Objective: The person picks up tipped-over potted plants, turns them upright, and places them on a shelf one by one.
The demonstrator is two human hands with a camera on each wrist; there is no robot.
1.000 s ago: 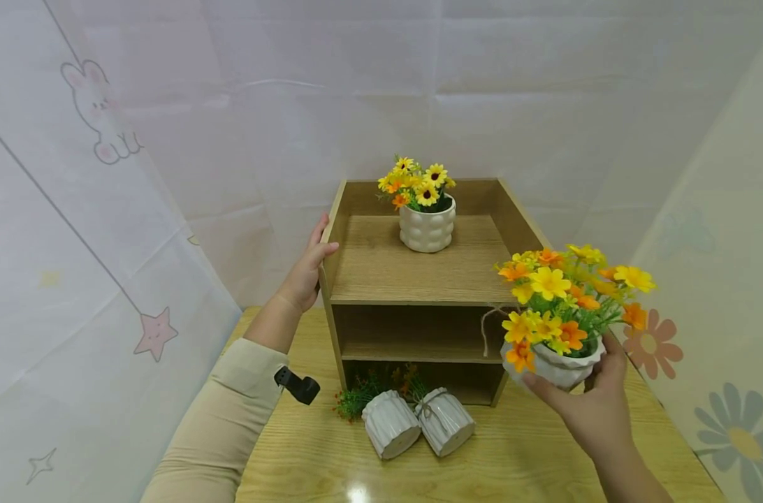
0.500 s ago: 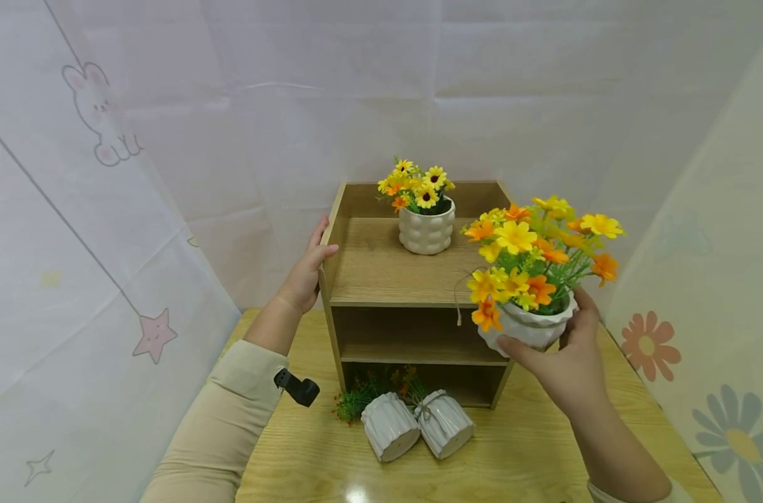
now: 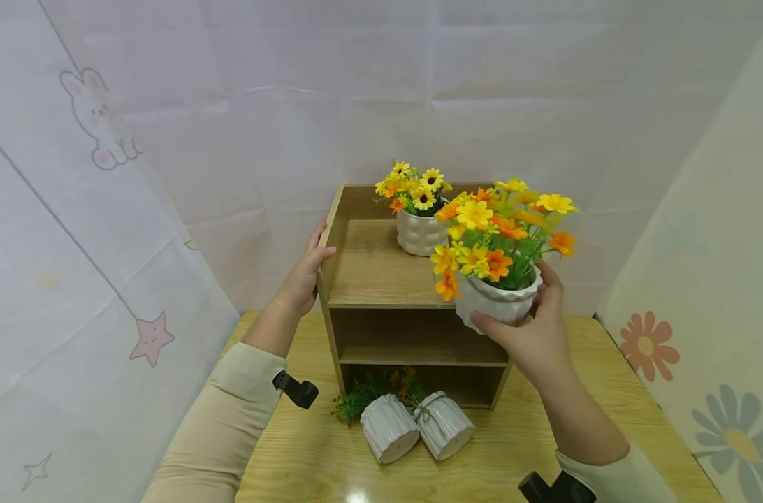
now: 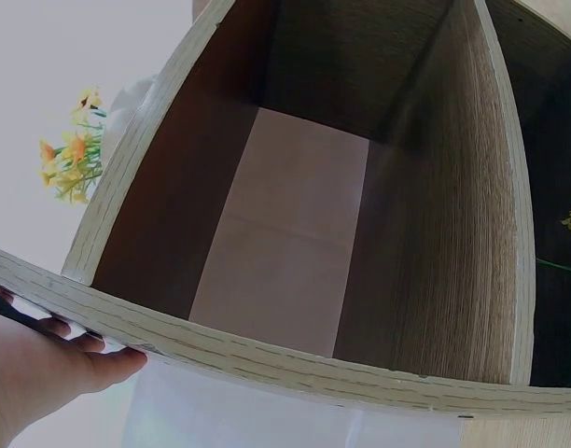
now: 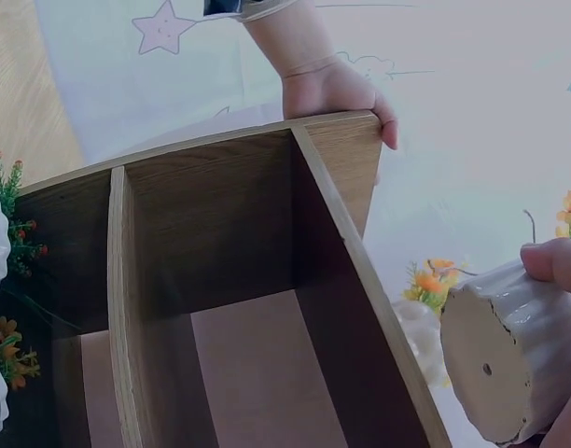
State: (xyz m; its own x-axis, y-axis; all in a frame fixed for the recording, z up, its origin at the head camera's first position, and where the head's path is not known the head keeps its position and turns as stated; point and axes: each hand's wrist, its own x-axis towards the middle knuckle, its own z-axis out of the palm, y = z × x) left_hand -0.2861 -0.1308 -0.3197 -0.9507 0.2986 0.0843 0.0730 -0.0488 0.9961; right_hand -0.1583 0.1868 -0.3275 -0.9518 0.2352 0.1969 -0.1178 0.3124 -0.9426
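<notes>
My right hand (image 3: 541,337) holds a white fluted flowerpot (image 3: 497,299) with yellow and orange artificial flowers (image 3: 497,234). The pot is raised in front of the right side of the wooden shelf unit (image 3: 388,283). In the right wrist view its flat underside (image 5: 486,369) shows, with a small hole. My left hand (image 3: 301,278) grips the unit's left side panel, the thumb over its edge and the fingers along the outside. On the top shelf stands a bumpy cream flowerpot (image 3: 416,234) with yellow flowers, partly hidden behind the held flowers.
Two white pots, one on the left (image 3: 390,428) and one on the right (image 3: 445,425), lie tipped over before the bottom compartment, plants pointing inward. The wooden table (image 3: 513,447) meets printed cloth walls on the left, back and right.
My right hand has carried the potted flowers leftward and up, from beside the unit to in front of its top shelf. The left hand stays on the side panel.
</notes>
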